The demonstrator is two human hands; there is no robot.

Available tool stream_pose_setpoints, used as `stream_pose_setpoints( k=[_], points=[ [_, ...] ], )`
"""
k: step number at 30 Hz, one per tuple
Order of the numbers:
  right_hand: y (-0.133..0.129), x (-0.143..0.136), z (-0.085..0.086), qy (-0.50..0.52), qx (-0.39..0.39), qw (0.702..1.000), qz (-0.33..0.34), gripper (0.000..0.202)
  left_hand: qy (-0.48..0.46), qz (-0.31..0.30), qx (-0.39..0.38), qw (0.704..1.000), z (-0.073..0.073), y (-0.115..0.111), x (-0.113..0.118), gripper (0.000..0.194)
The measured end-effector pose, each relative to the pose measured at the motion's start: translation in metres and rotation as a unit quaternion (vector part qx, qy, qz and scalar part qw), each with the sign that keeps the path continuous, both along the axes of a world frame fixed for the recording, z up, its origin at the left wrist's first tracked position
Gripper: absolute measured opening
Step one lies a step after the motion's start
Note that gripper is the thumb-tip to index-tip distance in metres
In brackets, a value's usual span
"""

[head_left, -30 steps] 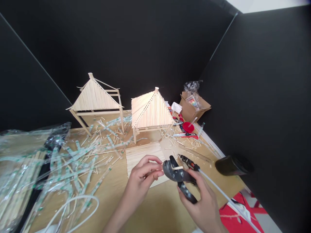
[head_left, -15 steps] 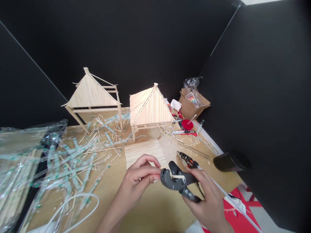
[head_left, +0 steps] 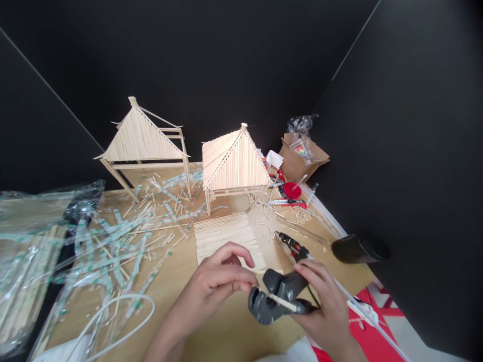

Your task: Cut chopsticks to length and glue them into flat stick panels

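The left hand (head_left: 219, 279) pinches a thin stick (head_left: 283, 301) lying across the black cutter (head_left: 264, 312) grasped in the right hand (head_left: 325, 299), a glue gun (head_left: 292, 245) just beyond, the left hand partly blocking a stick panel (head_left: 222, 234) before 1 of 2 model houses (head_left: 238, 171), its fingers bent, both forearms (head_left: 169, 322) slanting inward.

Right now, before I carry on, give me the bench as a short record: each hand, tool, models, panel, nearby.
Left hand: pinching one end of a stick
Right hand: gripping the cutter
Cutter: stick across its jaws
Models: left model and right model, both standing toward the back
Panel: flat, in front of the right model
Nearby: glue gun beyond the right hand; black cylinder further right
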State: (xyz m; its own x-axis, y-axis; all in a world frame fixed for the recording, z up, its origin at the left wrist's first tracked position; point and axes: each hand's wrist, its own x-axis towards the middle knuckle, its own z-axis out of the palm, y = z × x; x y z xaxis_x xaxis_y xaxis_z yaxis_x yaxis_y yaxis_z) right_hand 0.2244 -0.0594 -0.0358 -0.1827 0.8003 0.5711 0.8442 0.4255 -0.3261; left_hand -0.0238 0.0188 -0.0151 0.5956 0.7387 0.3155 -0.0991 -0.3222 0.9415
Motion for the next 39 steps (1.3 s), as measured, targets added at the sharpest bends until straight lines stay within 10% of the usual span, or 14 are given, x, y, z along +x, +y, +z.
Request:
stream_pose_setpoints(
  k=[39],
  points=[
    [0.0011, -0.0025, 0.0075, 0.004, -0.002, 1.0, 0.021, 0.059, -0.002, -0.034, -0.038, 0.999, -0.0021, 0.003, -0.0025, 0.021]
  ],
)
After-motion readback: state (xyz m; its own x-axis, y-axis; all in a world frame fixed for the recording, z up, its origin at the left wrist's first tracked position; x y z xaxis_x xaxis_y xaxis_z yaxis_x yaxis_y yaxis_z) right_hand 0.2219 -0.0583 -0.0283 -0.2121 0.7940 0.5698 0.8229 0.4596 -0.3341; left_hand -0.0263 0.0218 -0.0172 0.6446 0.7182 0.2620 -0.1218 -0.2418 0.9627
